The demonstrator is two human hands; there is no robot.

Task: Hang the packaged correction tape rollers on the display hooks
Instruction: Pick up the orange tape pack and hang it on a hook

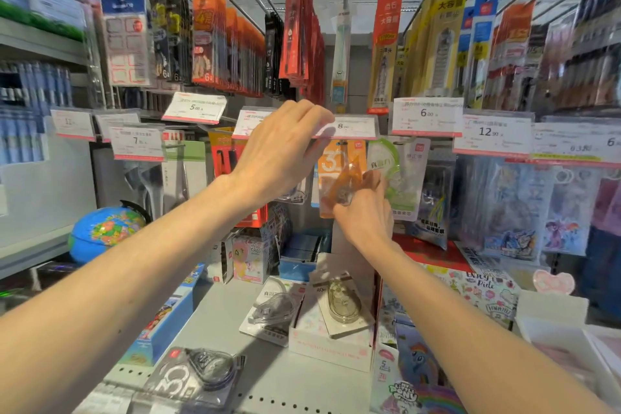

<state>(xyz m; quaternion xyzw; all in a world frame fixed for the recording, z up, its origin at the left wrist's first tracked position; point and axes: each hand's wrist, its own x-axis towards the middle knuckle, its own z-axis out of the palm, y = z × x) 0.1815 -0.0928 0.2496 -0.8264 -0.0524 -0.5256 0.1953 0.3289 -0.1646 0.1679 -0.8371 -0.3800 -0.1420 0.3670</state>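
My right hand [366,211] grips the lower part of an orange correction tape package [337,174], held up under the price tag marked 8 [349,127]. My left hand [285,148] reaches up to that tag, fingers curled over its left end. The hook behind the tag is hidden. A green-and-white correction tape package [400,174] hangs just to the right. On the shelf below lie more packaged rollers: a grey one [274,311], a beige one [342,304] on a white box, and a dark one [198,373] near the front.
Rows of hooks with hanging stationery packs and price tags surround the spot. A globe [104,232] sits at the left. Boxes and sticker packs [484,289] crowd the shelf at the right. The grey perforated shelf [268,390] runs along the bottom.
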